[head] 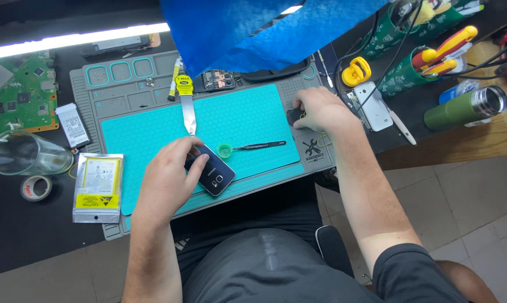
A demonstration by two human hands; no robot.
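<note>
- Left hand (166, 174) closed over the near edge of a dark phone (215, 173), thumb and fingers pinching its sides, pressing it flat onto the teal mat (253, 115).
- Probably light, stiff and slick-backed, glass likely fragile; best gripped along the long edges, not the faces.
- Just beyond the fingertips: a metal pry blade with a yellow handle (187, 104), a small green cap (225, 150), black tweezers (260, 145).
- Right hand (319, 109) curled on a small dark object (294, 116) at the mat's far corner; grip closed, contents hard to identify.
- Outward from the left hand: a bagged battery (98, 188), tape roll (35, 187), drinking glass (23, 154).
- Blue sheet (253, 28) hiding the bench behind; phone's near end covered by the palm.
</note>
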